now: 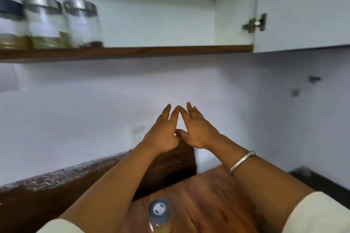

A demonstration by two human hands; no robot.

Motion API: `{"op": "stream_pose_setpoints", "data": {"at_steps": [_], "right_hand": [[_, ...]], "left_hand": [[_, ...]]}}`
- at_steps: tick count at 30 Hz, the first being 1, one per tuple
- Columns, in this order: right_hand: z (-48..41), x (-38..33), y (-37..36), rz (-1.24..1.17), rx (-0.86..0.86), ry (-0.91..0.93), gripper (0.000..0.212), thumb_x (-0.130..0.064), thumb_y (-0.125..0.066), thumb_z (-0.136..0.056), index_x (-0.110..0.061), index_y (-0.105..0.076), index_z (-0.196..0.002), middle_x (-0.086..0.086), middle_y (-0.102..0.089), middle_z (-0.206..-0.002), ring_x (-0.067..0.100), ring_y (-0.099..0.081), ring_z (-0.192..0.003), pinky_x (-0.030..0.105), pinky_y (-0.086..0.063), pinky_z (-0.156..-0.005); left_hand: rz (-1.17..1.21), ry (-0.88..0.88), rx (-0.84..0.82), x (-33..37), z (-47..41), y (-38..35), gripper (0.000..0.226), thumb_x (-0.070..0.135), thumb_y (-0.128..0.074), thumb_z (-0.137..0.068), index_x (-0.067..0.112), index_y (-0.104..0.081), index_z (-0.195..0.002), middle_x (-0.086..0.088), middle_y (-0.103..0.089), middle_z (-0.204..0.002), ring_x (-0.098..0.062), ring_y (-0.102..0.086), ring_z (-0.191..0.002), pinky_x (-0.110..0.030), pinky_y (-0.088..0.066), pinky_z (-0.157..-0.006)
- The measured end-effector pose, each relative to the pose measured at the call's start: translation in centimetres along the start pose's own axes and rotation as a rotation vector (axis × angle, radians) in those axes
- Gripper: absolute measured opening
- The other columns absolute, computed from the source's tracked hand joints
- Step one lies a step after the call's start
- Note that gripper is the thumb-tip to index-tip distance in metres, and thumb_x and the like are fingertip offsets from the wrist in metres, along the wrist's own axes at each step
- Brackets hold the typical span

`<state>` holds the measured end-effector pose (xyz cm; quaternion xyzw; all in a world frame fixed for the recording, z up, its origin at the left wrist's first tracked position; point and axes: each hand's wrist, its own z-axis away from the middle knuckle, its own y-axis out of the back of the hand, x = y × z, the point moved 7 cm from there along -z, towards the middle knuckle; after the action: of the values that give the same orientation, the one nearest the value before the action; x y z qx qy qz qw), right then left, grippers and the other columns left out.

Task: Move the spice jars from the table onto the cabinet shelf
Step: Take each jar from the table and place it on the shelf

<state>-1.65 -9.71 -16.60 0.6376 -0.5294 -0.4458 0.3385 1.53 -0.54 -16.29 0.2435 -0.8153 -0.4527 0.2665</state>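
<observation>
Three spice jars are standing in a row at the left end of the cabinet shelf (170,50): a black-lidded jar (9,24), a middle steel-lidded jar (45,22) and an inner steel-lidded jar (83,24). Each is carrying a pale label, but blur is making any writing unreadable. Below the shelf, the left hand (162,134) and right hand (197,130) are reaching forward with straight, spread fingers. They are holding nothing, and their index fingertips and thumbs are touching. A silver bangle (242,161) is sitting on the right wrist. Farther below the shelf, between the forearms, a blue-capped jar (159,212) with yellowish contents is standing on the wooden worktop (208,195). At the shelf's right end, the white cabinet door (303,5) is hanging open on a metal hinge (255,22).
</observation>
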Motion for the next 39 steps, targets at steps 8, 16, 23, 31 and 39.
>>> {"op": "stream_pose_setpoints", "data": {"at_steps": [8,16,23,31,39], "right_hand": [[9.3,15.2,-4.5,-0.106,-0.164,-0.165,0.078,-0.048,-0.048,-0.092,-0.022,-0.004,-0.150,0.014,-0.001,-0.158,0.037,-0.001,-0.144,0.045,-0.012,-0.115],[15.2,27.4,-10.8,-0.031,-0.309,-0.142,0.071,-0.043,-0.045,-0.094,-0.008,-0.015,-0.148,0.015,-0.019,-0.155,0.029,-0.013,-0.143,0.040,-0.008,-0.116],[19.8,33.9,-18.2,-0.171,-0.466,-0.229,0.070,-0.037,-0.050,-0.092,-0.008,-0.017,-0.147,0.019,-0.020,-0.153,0.036,-0.016,-0.142,0.042,-0.014,-0.115],[21.7,36.1,-22.5,-0.304,-0.558,-0.282,0.086,-0.035,-0.065,-0.083,-0.020,-0.011,-0.148,0.021,-0.011,-0.153,0.042,-0.028,-0.135,0.047,-0.034,-0.109],[21.1,35.1,-22.3,-0.379,-0.467,-0.230,0.077,-0.036,-0.067,-0.080,-0.024,-0.024,-0.143,0.013,-0.034,-0.138,0.033,-0.048,-0.116,0.044,-0.048,-0.094]], "left_hand": [[0.148,-0.051,-0.267,10.3,-0.1,-15.0,0.090,0.022,-0.062,-0.083,0.014,-0.003,-0.149,-0.018,0.000,-0.156,-0.033,-0.013,-0.143,-0.039,-0.027,-0.114],[0.250,-0.047,-0.431,17.6,-0.4,-30.0,0.092,0.022,-0.069,-0.080,0.004,-0.010,-0.147,-0.017,-0.012,-0.153,-0.031,-0.010,-0.144,-0.037,-0.020,-0.115],[0.288,0.103,-0.629,18.7,2.5,-39.9,0.098,0.025,-0.071,-0.078,0.013,-0.005,-0.148,-0.012,-0.009,-0.155,-0.030,-0.011,-0.143,-0.039,-0.024,-0.112],[0.370,0.246,-0.646,18.7,4.7,-44.1,0.115,0.026,-0.080,-0.068,0.019,0.002,-0.149,-0.012,-0.008,-0.153,-0.031,-0.028,-0.136,-0.023,-0.035,-0.096],[0.399,0.308,-0.539,17.2,5.3,-42.7,0.107,0.019,-0.079,-0.067,0.014,-0.010,-0.149,-0.012,-0.025,-0.148,-0.026,-0.032,-0.133,-0.024,-0.032,-0.100]]}}
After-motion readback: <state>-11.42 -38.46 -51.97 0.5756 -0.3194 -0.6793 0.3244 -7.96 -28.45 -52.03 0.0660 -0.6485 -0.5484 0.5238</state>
